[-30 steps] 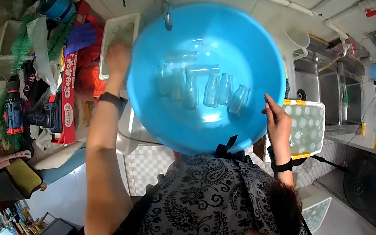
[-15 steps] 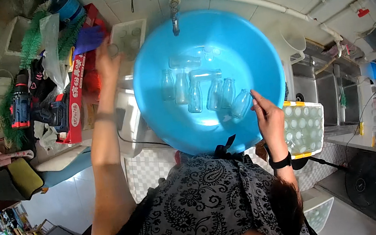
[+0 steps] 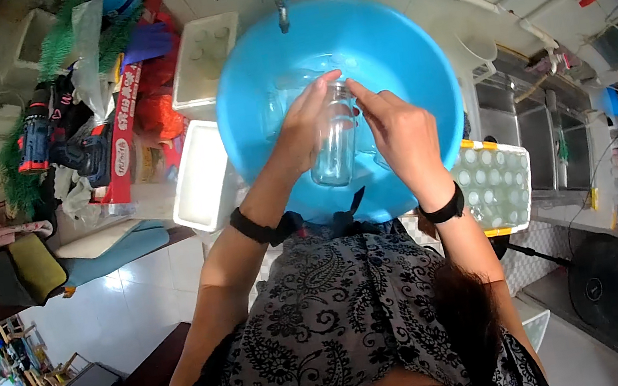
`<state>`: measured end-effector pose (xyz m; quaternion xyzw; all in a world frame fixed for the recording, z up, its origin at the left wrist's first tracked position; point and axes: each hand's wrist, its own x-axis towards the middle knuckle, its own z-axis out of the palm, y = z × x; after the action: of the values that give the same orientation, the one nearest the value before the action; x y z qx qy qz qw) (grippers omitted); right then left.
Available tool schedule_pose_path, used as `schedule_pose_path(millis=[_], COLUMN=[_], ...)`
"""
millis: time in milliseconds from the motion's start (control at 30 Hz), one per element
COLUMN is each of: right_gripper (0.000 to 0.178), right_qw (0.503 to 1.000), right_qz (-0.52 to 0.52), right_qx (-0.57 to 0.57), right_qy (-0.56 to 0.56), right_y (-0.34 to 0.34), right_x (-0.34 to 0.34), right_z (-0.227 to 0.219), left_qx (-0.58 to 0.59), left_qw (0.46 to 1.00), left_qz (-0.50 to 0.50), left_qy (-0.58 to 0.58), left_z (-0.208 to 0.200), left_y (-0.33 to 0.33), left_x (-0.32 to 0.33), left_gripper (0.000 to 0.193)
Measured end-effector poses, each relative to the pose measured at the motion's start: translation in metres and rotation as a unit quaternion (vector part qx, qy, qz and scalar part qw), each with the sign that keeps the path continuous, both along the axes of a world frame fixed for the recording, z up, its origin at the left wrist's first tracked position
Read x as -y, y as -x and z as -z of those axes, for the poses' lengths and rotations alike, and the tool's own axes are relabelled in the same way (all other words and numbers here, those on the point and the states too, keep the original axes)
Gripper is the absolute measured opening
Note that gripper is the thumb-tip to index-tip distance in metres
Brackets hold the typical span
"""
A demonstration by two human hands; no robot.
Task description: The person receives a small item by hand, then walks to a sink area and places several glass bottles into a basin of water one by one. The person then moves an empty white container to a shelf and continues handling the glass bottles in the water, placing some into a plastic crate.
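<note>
The left hand [image 3: 305, 127] is grasping the bottle [image 3: 333, 153], which is pointing its mouth toward 12 o'clock above the basin [image 3: 420, 70]. The right hand [image 3: 401, 134] is lying at the bottle's 3 o'clock, index fingertip at the mouth; whether its grip is closing cannot be told. The tap [image 3: 284, 13] is standing at the basin's 11 o'clock.

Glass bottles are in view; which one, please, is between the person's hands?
The clear bottle nearest the camera, between the left hand and right hand; other bottles in the blue basin lie behind, partly hidden.
</note>
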<state>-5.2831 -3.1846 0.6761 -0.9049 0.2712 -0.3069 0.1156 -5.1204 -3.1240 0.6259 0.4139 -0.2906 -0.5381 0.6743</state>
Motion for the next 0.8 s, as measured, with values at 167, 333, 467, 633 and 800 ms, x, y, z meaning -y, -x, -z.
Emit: schedule_pose_path(millis=[167,333,467,633,800], right_gripper=[0.042,0.038,0.035,0.029,0.031], right_qw=[0.995,0.994,0.955,0.958,0.952], right_qz=[0.050,0.065,0.255,0.283,0.257], right_qx=[-0.079,-0.086,-0.149,0.010,0.056], right_qy=[0.028,-0.009,-0.027,-0.045,-0.158], right_y=[0.024,0.034,0.062,0.145,0.167], right_x=[-0.003,0.006,0.064,0.103,0.083], right_z=[0.022,0.058,0.116,0.066,0.077], left_qx=[0.018,0.049,0.093,0.310,0.726], left_qw=[0.997,0.979,0.946,0.931,0.668], left_qz=[0.045,0.111,0.194,0.016,-0.119], left_qy=[-0.061,-0.166,-0.244,-0.190,0.107], left_z=[0.013,0.045,0.073,0.099,0.142], left_y=[0.017,0.011,0.019,0.006,-0.003], left_x=[0.001,0.008,0.009,0.058,0.182], left_gripper=[0.058,0.066,0.086,0.083,0.059])
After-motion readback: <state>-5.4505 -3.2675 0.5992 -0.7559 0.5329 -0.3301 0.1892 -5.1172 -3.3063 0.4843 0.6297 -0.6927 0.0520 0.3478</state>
